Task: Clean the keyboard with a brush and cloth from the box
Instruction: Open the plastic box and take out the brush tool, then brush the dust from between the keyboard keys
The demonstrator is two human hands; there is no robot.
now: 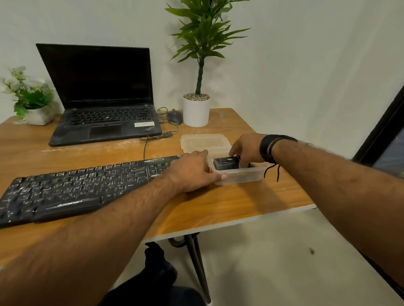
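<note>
White walls close in behind a wooden bench, and near its right edge sits the clear plastic box, lid off, with a dark blocky item lying inside it, its long side running roughly left to right along the box. I cannot tell whether that item is the brush, the cloth or both bundled together. The right hand is the nearer one: it reaches down into the box from behind, fingers curled at the right end of the dark item and apparently gripping it, though the contact is partly hidden. The left hand rests against the box's left wall, fingers fairly straight, thumb along the front rim, seemingly steadying it. The lid lies flat just behind the box. The keyboard stretches away to the left, its right end touching or just beside the left hand, so I judge a lift straight up, then a carry leftward, comes next.
</note>
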